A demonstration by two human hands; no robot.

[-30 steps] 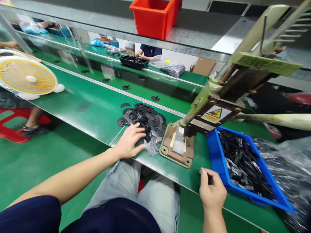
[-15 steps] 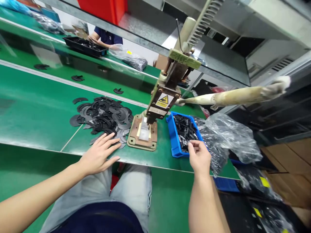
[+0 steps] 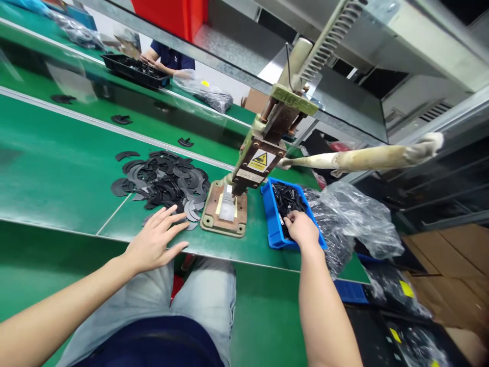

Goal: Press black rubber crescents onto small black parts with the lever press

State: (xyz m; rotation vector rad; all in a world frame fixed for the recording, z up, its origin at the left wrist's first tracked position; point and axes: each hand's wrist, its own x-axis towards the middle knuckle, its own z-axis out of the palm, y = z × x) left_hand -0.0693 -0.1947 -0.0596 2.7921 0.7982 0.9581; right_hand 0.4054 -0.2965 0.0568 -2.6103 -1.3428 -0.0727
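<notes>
My left hand (image 3: 158, 238) lies with spread fingers at the near edge of a pile of dark curved flat pieces (image 3: 164, 178) on the green bench. No piece is in its grasp. Over on the right, my right hand (image 3: 303, 229) reaches into a blue bin (image 3: 272, 224) of thin black parts (image 3: 288, 198). Its thumb and fingertips are pinched together among the parts; what they hold, if anything, is hidden. Between the hands stands a hand press (image 3: 254, 163) with a warning label. Its base plate (image 3: 208, 221) carries a pale fixture (image 3: 228, 208) under the ram.
The press's long wrapped lever (image 3: 367, 158) sticks out to the right above the bin. Clear plastic bags (image 3: 359, 216) crowd the bin's right side. Behind a transparent divider, a person (image 3: 171, 58) works by a black tray (image 3: 133, 71). Several curved pieces lie on the far green strip (image 3: 153, 135).
My right hand has moved forward and left, deeper into the blue bin. My left hand has stayed almost in place beside the pile.
</notes>
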